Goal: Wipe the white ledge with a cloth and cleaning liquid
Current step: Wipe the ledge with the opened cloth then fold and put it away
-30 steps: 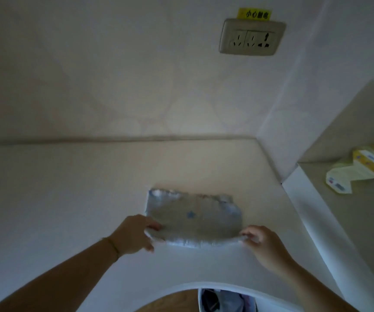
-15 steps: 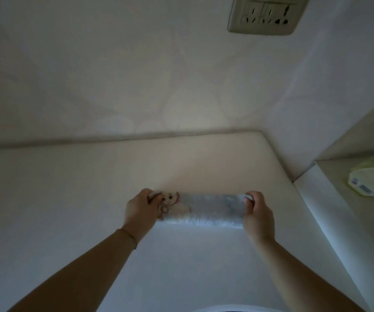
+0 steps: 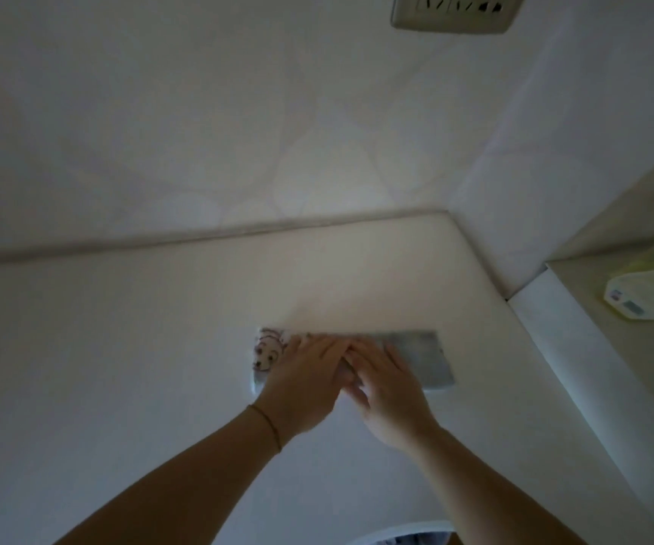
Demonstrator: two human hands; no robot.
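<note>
A grey-blue cloth (image 3: 423, 357), folded into a narrow strip with a cartoon bear print at its left end, lies flat on the white ledge (image 3: 121, 367). My left hand (image 3: 302, 379) rests palm down on the cloth's left half, fingers spread. My right hand (image 3: 386, 383) lies flat beside it over the cloth's middle, its fingertips touching those of the left. Both hands press on the cloth rather than grip it. No cleaning liquid is in view.
The ledge meets a pale wall at the back and a side wall at the right corner (image 3: 451, 214). A wall socket (image 3: 455, 13) sits high up. A lower beige counter at the right holds a yellow-white packet (image 3: 632, 297). A rounded white edge (image 3: 404, 533) shows at the bottom.
The cloth was open, then folded away from me into a strip held by both ends. Now both hands have moved to its middle and lie flat on it.
</note>
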